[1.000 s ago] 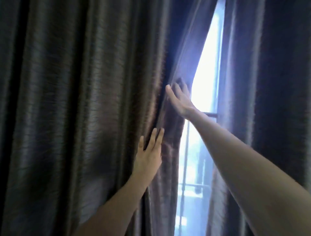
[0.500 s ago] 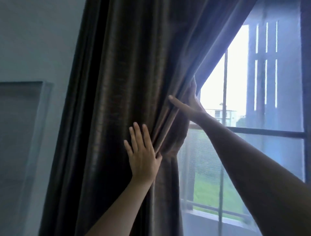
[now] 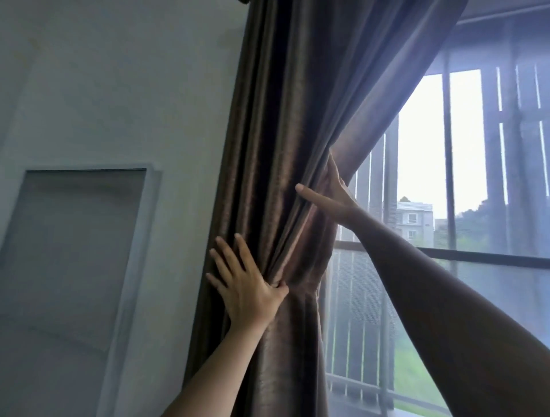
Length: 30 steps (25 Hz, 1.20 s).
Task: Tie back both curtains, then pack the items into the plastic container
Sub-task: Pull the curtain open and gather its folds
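The brown left curtain hangs bunched into thick folds beside the window. My left hand presses flat on the front of the bunch, fingers straight and pointing up, thumb against a fold. Higher up, my right hand cups the curtain's window-side edge: its thumb lies straight across the front and its fingers run up behind the fabric, mostly hidden. The second curtain, a tie-back, the plastic container and the items are not in view.
The window with its dark crossbar and outer railings fills the right side. To the left is a pale wall with a white-framed recessed panel. The curtain rod's end shows at the top.
Both hands have pushed the curtain to the left, gathering it into a tight bunch and uncovering the window. The view has turned left, so the wall and panel now show.
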Tool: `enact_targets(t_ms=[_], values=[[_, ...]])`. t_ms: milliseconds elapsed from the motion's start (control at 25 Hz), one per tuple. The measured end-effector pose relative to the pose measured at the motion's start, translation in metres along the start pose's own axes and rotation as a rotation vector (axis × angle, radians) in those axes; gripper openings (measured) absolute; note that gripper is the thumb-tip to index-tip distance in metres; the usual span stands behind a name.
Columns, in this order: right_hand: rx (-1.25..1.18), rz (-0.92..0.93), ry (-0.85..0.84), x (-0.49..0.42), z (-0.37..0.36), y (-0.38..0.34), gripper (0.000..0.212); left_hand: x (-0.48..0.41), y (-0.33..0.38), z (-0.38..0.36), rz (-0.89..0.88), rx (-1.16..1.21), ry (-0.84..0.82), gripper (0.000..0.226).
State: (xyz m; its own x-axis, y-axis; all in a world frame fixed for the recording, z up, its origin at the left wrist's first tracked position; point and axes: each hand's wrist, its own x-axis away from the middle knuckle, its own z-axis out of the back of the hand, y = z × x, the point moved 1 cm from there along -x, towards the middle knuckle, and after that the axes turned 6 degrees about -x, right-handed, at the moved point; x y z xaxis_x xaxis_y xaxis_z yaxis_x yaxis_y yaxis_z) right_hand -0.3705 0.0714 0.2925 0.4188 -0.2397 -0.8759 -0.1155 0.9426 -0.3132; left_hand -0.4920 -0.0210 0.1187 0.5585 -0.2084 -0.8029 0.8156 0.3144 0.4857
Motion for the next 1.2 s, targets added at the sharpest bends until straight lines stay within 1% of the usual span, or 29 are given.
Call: enact_targets(t_ms=[80, 120, 200, 240, 280, 360, 400, 440, 480, 680, 720, 760, 840, 920, 1000, 1040, 1080, 1120, 1160, 1200], values=[[0.002, -0.005, 0.012, -0.012, -0.021, -0.002, 0.113, -0.014, -0.024, 0.004, 0.074, 0.058, -0.055, 0.136], [-0.003, -0.008, 0.011, -0.018, -0.030, -0.002, 0.113, -0.021, -0.035, 0.006, 0.107, 0.122, -0.080, 0.136], [0.001, -0.029, -0.020, -0.030, -0.049, -0.004, 0.114, -0.033, -0.056, 0.006, 0.178, 0.329, -0.153, 0.130], [0.002, -0.041, -0.035, -0.036, -0.061, -0.004, 0.114, -0.037, -0.065, 0.005, 0.195, 0.407, -0.185, 0.122], [0.010, -0.051, -0.040, -0.042, -0.072, -0.005, 0.114, -0.039, -0.071, 0.004, 0.182, 0.416, -0.195, 0.106], [0.022, -0.048, -0.041, -0.056, -0.095, -0.003, 0.111, -0.044, -0.079, 0.004, 0.118, 0.329, -0.123, 0.062], [0.025, -0.046, -0.049, -0.064, -0.106, -0.001, 0.109, -0.045, -0.081, 0.006, 0.102, 0.295, -0.103, 0.046], [0.031, -0.049, -0.063, -0.071, -0.116, -0.001, 0.108, -0.046, -0.084, 0.007, 0.088, 0.278, -0.094, 0.037], [0.036, -0.059, -0.082, -0.077, -0.126, -0.001, 0.107, -0.048, -0.086, 0.008, 0.070, 0.267, -0.094, 0.033], [0.095, -0.188, -0.205, -0.087, -0.152, -0.013, 0.107, -0.055, -0.097, 0.007, -0.024, 0.203, -0.068, 0.028], [0.086, -0.192, -0.214, -0.085, -0.151, -0.017, 0.104, -0.055, -0.098, 0.010, -0.046, 0.199, -0.073, 0.029], [0.060, -0.191, -0.189, -0.082, -0.148, -0.020, 0.098, -0.054, -0.099, 0.012, -0.075, 0.236, -0.100, 0.032], [-0.021, -0.209, -0.072, -0.076, -0.136, -0.018, 0.081, -0.051, -0.099, 0.021, -0.104, 0.461, -0.244, 0.043], [-0.045, -0.207, 0.042, -0.069, -0.114, -0.020, 0.066, -0.057, -0.094, 0.034, -0.022, 0.705, -0.375, 0.059], [0.086, -0.164, 0.103, -0.064, -0.092, -0.025, 0.059, -0.079, -0.088, 0.040, 0.069, 0.807, -0.434, 0.075], [0.152, -0.125, 0.135, -0.063, -0.083, -0.028, 0.058, -0.094, -0.084, 0.041, 0.077, 0.841, -0.458, 0.090], [0.167, -0.099, 0.178, -0.064, -0.075, -0.034, 0.059, -0.109, -0.078, 0.044, 0.067, 0.896, -0.484, 0.089], [0.143, -0.078, 0.221, -0.067, -0.069, -0.033, 0.061, -0.122, -0.069, 0.048, 0.046, 0.964, -0.504, 0.077], [0.075, -0.060, 0.271, -0.069, -0.063, -0.035, 0.066, -0.134, -0.060, 0.052, 0.021, 0.994, -0.510, 0.063], [-0.024, -0.026, 0.327, -0.073, -0.055, -0.035, 0.071, -0.145, -0.049, 0.056, -0.017, 1.000, -0.509, 0.054]])
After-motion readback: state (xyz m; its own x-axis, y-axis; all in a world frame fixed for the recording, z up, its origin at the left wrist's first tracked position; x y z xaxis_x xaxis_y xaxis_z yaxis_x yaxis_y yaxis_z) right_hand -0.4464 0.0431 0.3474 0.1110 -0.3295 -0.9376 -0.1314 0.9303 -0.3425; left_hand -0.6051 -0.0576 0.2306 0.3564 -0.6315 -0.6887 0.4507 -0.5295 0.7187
